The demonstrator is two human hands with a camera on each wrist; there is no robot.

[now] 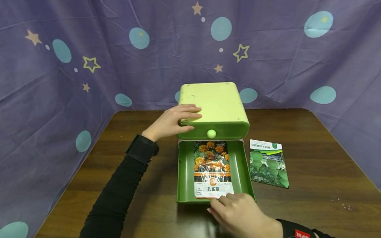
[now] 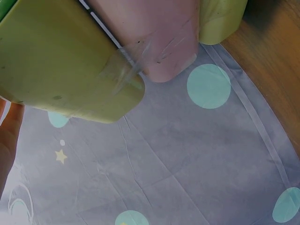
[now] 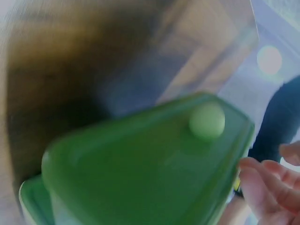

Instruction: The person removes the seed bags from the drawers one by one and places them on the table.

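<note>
My left hand [image 1: 175, 122] rests with spread fingers on the top left corner of a pale green drawer box [image 1: 213, 100]; in the left wrist view its finger shows beside the box's side panel [image 2: 61, 61]. Below the upper front, a green drawer [image 1: 241, 173] is pulled out. Inside it lies a marigold seed packet [image 1: 212, 169]. My right hand [image 1: 238, 213] has bent fingers at the drawer's front rim. In the blurred right wrist view, fingertips [image 3: 251, 176] meet the rim, apart from the round knob [image 3: 207, 122] on the drawer front [image 3: 140, 173].
A second seed packet [image 1: 268, 163], printed with green fruit, lies on the wooden table [image 1: 311, 153] right of the box. Small pale specks [image 1: 346, 207] dot the table at the right. A purple patterned curtain [image 1: 175, 53] hangs behind. A pink tier [image 2: 154, 37] shows in the left wrist view.
</note>
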